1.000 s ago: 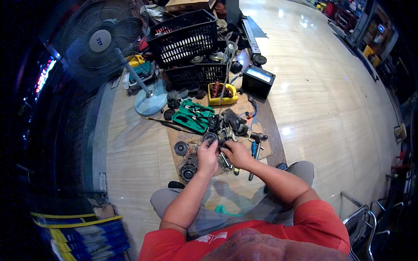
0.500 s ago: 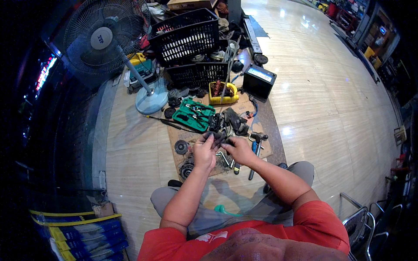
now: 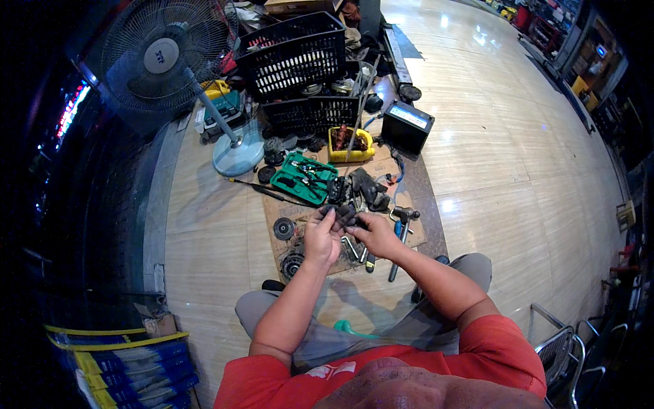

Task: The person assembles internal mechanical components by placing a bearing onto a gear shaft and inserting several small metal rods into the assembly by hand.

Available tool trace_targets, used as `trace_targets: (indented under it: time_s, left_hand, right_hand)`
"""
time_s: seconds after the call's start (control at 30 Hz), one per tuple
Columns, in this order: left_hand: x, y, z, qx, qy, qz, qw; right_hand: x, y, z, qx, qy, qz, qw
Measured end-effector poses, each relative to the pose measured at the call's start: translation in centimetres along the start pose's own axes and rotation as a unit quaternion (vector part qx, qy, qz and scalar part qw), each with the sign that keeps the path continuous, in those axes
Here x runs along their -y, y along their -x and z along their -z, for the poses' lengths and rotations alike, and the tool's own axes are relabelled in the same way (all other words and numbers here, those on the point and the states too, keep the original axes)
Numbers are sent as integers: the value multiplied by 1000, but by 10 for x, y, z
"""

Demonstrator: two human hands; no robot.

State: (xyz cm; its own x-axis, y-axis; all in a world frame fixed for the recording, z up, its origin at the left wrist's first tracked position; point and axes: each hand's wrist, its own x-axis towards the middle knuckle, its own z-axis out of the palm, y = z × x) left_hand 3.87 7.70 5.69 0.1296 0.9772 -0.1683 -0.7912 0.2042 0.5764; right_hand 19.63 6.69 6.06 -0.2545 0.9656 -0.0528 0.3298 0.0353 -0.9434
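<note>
L hand (image 3: pixel 322 236) & R hand (image 3: pixel 374 236) nearly tog. over cardboard (image 3: pixel 294 211); can't tell if either's clamped on anything. Bent metal rod (image 3: pixel 349 247) just below, dark wheel (image 3: pixel 283 229) to L, green tool case (image 3: pixel 302 178) beyond, hammer (image 3: pixel 407 214) to R.

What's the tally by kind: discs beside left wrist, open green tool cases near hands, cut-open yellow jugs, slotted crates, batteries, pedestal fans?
Pulley-like discs: 2
Open green tool case: 1
Yellow jug: 1
Slotted crates: 2
Battery: 1
Pedestal fan: 1
Total: 8
</note>
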Motion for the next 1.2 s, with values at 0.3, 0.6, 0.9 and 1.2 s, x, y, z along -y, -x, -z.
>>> trace_targets:
  time_s: [0.3,0.6,0.9,1.2]
  left_hand:
    - [-3,-1,6,-4,16,55,998]
    - [-1,2,-1,13,23,50,998]
    - [0,6,1,36,32,47,998]
    - [3,5,1,56,47,60,995]
  right_hand:
    - [17,5,12,22,45,60,997]
    - [9,5,9,-34,38,106,993]
    - [11,6,11,-1,39,52,998]
    - [6,5,11,21,-62,76,995]
